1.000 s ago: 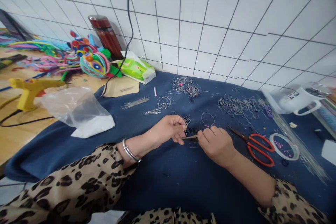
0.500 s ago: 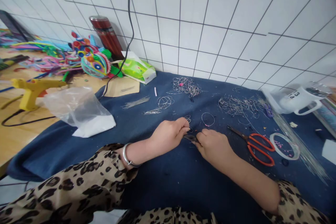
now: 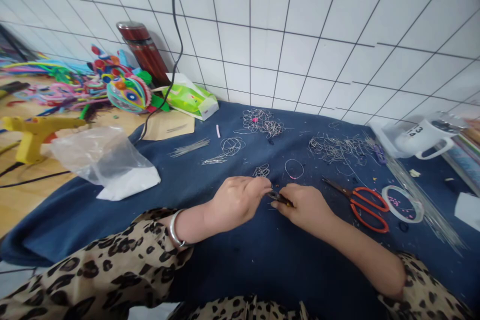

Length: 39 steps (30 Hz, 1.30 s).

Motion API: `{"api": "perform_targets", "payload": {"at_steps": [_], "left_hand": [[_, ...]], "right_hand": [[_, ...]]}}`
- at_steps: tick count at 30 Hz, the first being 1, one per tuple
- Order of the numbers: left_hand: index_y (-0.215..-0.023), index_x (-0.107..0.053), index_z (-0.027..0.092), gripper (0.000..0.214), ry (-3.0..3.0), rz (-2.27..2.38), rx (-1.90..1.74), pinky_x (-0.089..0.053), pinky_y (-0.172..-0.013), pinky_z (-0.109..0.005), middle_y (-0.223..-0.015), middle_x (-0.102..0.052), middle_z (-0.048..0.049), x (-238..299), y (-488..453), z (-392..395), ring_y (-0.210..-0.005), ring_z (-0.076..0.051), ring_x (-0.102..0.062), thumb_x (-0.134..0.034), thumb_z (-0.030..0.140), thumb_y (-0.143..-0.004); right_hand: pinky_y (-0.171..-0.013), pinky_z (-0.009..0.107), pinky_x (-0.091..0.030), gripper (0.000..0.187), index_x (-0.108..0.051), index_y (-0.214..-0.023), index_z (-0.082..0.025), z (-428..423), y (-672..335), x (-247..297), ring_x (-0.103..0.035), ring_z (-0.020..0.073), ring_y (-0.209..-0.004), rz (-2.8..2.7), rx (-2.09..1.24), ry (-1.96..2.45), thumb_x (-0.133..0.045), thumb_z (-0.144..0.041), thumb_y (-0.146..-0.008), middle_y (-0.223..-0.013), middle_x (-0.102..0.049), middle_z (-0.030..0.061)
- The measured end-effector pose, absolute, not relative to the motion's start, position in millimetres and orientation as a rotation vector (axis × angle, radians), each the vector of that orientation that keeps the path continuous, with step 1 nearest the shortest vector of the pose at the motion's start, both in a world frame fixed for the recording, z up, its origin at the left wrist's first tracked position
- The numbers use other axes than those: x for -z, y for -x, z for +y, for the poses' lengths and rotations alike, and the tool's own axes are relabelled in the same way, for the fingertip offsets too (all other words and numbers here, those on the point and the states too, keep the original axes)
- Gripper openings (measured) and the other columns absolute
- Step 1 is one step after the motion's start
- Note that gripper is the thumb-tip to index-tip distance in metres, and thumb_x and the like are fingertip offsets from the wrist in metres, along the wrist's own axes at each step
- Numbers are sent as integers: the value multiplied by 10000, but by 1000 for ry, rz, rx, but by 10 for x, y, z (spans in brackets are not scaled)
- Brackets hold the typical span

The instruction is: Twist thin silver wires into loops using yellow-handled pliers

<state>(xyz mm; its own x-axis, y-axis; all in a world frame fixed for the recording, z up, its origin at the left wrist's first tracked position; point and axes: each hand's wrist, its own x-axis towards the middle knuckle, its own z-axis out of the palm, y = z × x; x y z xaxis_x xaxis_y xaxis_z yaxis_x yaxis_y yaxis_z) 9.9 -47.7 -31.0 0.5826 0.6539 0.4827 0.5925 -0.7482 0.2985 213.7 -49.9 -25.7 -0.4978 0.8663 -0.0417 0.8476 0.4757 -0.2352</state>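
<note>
My right hand is closed around small pliers, whose dark jaws point left. Against the tip of those jaws, my left hand pinches with thumb and forefinger; what it holds is too small to make out, though thin wire ends show close by. Just beyond the fingers lies a small coil of wire. A thin wire ring with a few pink beads rests on the dark blue cloth, past my right hand.
Orange-handled scissors and a round dish of pink beads lie to the right, near a white mug. Tangled wire spreads behind. At left are a plastic bag, a yellow glue gun and a red flask.
The left hand has shifted slightly down, uncovering more of the small wire coil. The pliers now show more of their length beside the right fingers. The whole view has moved a little.
</note>
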Motion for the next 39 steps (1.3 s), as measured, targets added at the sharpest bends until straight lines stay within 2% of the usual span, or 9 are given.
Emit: {"api": "perform_targets", "payload": {"at_steps": [13, 16, 21, 25, 28, 33, 39], "left_hand": [[-979, -522, 122, 159, -2902, 873, -1009, -524, -675, -299, -776, -660, -59, 354, -129, -472, -712, -163, -632, -457, 111, -834], [-978, -525, 141, 147, -2808, 980, -945, -508, -664, -291, -792, -662, -52, 375, -148, -460, -708, -162, -631, -443, 160, -858], [-896, -545, 183, 132, -2353, 1330, -838, -463, -633, -229, -759, -646, 3, 316, -155, -338, -652, -113, -610, -422, 230, -883], [-848, -550, 177, 149, -2102, 1333, -896, -452, -661, -214, -746, -647, 11, 301, -152, -187, -681, -101, -602, -413, 222, -886], [-883, -577, 180, 160, -2137, 1236, -833, -454, -687, -238, -807, -654, -7, 395, -180, -92, -733, -118, -600, -424, 225, -881], [-973, -609, 177, 175, -2448, 1110, -847, -380, -899, -366, -1071, -608, -74, 509, -254, -46, -1026, -201, -526, -495, 202, -843], [-937, -620, 198, 183, -2659, 999, -548, -362, -813, -377, -920, -622, -62, 373, -377, -299, -913, -219, -521, -529, 316, -831]], "right_hand": [[-544, 212, -265, 319, -523, -672, -189, -411, -2205, 227, -483, 91, -598, -2617, -690, 1406, -487, -474, -811, -645, -536, -27], [-567, 221, -281, 273, -548, -719, -195, -390, -2226, 278, -503, 107, -645, -2666, -544, 1385, -488, -443, -819, -697, -560, -12], [-635, 253, -310, 213, -561, -766, -187, -353, -2289, 410, -498, 142, -735, -2638, -67, 1341, -478, -371, -834, -747, -559, 23], [-675, 253, -334, 204, -551, -736, -173, -292, -2352, 507, -477, 137, -727, -2446, 13, 1295, -474, -334, -836, -730, -537, 30], [-659, 241, -343, 217, -528, -707, -173, -258, -2370, 554, -467, 127, -697, -2250, -50, 1320, -478, -342, -833, -705, -517, 21], [-638, 227, -338, 208, -482, -676, -184, -238, -2362, 577, -460, 116, -678, -2166, -183, 1358, -497, -333, -820, -682, -485, -1], [-582, 217, -309, 260, -404, -619, -189, -203, -2376, 581, -417, 99, -612, -2071, -260, 1420, -508, -336, -806, -627, -420, -28]]}}
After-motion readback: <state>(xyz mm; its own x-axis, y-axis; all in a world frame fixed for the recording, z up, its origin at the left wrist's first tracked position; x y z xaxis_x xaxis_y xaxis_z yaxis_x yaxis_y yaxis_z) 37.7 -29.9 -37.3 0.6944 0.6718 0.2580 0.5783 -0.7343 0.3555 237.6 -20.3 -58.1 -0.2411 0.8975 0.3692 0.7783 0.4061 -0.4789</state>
